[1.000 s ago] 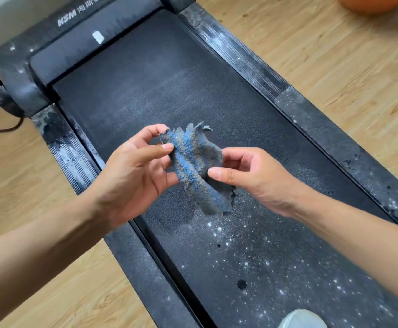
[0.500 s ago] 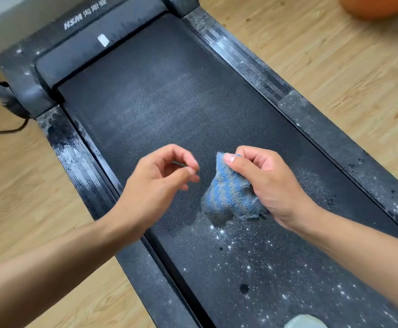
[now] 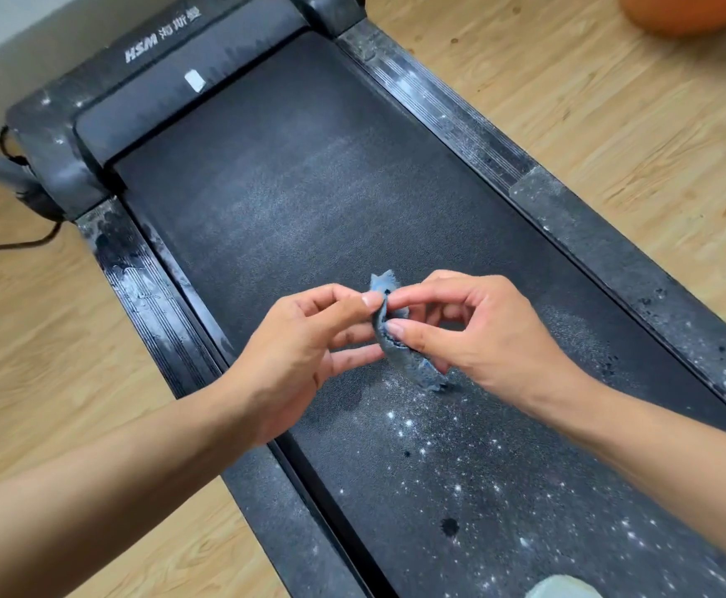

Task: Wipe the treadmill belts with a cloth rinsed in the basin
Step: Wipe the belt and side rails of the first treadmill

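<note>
Above one belt [image 3: 309, 200], two hands pinch one cloth [image 3: 400, 356].

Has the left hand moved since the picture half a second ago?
Yes. The left hand moved rightward, away from the treadmill's left side rail, and now pinches the cloth with the right hand.

One head-worn wide-angle view, facing forward and down — near, above the treadmill belt [image 3: 300, 200]

Wooden floor [image 3: 611, 135] — treadmill [image 3: 322, 196] on it
</note>
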A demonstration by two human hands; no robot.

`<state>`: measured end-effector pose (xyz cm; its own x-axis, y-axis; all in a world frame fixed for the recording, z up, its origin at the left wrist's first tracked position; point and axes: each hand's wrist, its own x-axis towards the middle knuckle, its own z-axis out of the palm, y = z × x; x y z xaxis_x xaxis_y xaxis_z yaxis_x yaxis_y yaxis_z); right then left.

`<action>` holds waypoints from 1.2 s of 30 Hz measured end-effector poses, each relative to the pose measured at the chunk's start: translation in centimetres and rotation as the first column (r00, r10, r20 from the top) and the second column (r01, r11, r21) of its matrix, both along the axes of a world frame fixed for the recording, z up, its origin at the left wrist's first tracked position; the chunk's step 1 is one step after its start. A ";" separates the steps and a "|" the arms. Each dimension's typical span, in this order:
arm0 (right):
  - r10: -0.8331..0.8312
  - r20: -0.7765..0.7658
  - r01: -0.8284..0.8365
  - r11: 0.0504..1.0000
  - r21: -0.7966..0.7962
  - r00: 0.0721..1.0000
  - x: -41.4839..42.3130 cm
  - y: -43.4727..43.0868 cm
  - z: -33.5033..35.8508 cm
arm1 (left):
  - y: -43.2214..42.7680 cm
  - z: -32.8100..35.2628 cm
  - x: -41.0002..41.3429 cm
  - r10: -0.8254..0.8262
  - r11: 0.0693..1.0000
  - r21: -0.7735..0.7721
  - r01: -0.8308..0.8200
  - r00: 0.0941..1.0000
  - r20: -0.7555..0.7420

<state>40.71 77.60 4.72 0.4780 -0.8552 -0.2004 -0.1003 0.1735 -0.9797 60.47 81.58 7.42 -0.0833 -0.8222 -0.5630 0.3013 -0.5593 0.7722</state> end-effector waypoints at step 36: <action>0.311 0.200 -0.356 0.898 0.257 0.929 0.1 -2.2 0.5 | -1.7 2.3 2.1 -0.243 0.899 -0.287 0.331 0.922 0.303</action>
<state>40.85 75.38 5.22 0.7687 -0.5572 -0.3140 -0.0577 0.4285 -0.9017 62.58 79.87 9.72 -0.2351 -0.9242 -0.3010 -0.0640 -0.2943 0.9536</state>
